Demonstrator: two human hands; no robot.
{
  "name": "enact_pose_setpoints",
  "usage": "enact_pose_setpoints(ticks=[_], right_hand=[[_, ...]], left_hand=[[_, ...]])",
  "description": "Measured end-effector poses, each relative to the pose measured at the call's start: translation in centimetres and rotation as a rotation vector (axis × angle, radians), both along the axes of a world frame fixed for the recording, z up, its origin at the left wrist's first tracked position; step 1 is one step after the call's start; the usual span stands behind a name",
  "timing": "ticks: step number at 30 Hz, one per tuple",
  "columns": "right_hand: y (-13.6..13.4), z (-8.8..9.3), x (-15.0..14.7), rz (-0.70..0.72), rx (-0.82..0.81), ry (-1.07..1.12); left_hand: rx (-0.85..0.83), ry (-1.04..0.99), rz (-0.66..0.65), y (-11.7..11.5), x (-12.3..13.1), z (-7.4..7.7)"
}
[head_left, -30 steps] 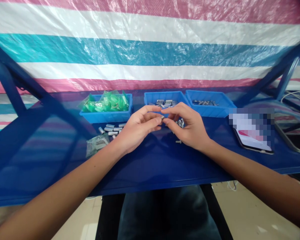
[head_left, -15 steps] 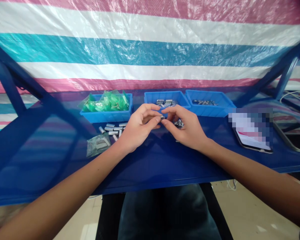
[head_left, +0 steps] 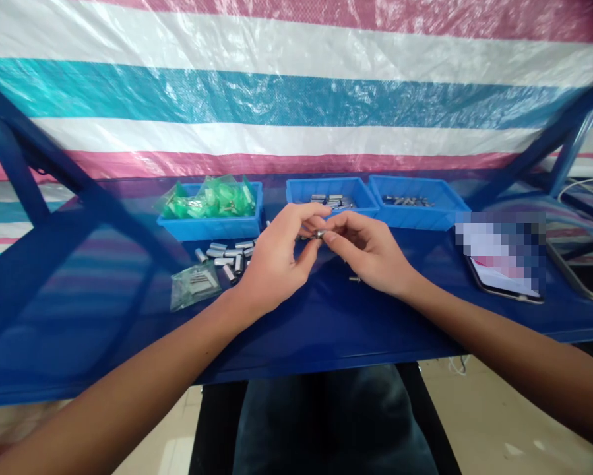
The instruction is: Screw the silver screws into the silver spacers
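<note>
My left hand and my right hand meet above the middle of the bench. Between their fingertips is a small shiny metal part, pinched by both; its exact shape is mostly covered by the fingers. Several short silver metal cylinders lie loose on the bench left of my left hand. By them is a clear plastic bag with metal pieces inside. Below my right hand a small screw lies on the blue surface.
A blue bin at the back left holds green pieces in clear bags. A middle bin contains metal cylinders, and a right bin small metal parts. A phone lies on the right of the blue bench.
My left hand has turned slightly and its thumb points up more at the metal part. The right hand has shifted a little, uncovering the screw on the bench.
</note>
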State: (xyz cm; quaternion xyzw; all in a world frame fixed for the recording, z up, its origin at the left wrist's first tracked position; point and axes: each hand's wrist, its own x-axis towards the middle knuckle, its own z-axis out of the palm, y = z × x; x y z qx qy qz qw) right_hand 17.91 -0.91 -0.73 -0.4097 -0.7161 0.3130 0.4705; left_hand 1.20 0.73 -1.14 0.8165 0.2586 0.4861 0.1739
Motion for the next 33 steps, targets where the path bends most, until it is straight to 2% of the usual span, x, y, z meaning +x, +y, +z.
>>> enact_pose_setpoints(ticks=[3, 5, 8, 10, 12, 15, 17, 20, 23, 27, 31, 33], right_hand=[[0.1, 0.2, 0.2, -0.036, 0.091, -0.045], [0.4, 0.8, 0.7, -0.134, 0.225, -0.096], [1.2, 1.9, 2.6, -0.431, 0.465, -0.143], [2.1, 2.4, 4.8, -0.680, 0.548, -0.132], [3.0, 2.4, 7.3, -0.862, 0.527, -0.147], [4.3, 1.6, 10.3, -0.969, 0.472, -0.250], [5.0, 0.7, 10.8, -0.996, 0.457, -0.315], [5.2, -0.4, 9.0, -0.914, 0.417, -0.318], [4.3, -1.0, 5.8, -0.712, 0.428, -0.304], [2.7, -1.1, 2.9, -0.480, 0.531, -0.336], [1.6, -0.7, 2.1, -0.348, 0.606, -0.313], [1.3, -0.6, 1.9, -0.281, 0.624, -0.319]], left_hand=[[0.009, 0.035, -0.004, 0.0, 0.0, 0.1], [0.009, 0.069, 0.013, -0.1, 0.0, 0.2], [0.040, 0.145, 0.036, -0.5, -0.2, 0.5], [0.059, 0.237, 0.002, -1.0, 0.0, 0.6], [0.058, 0.346, -0.066, -1.5, 0.6, 0.5], [0.028, 0.505, -0.158, -2.1, 2.2, -0.1], [0.003, 0.607, -0.203, -2.3, 3.3, -0.5], [-0.038, 0.656, -0.233, -2.3, 4.0, -0.7], [-0.128, 0.524, -0.218, -2.3, 3.4, -0.5], [-0.441, 0.163, -0.182, -1.7, 2.4, -0.3], [-0.870, -0.259, -0.142, -0.7, 2.3, 0.0], [-1.003, -0.443, -0.134, -0.3, 2.3, 0.1]])
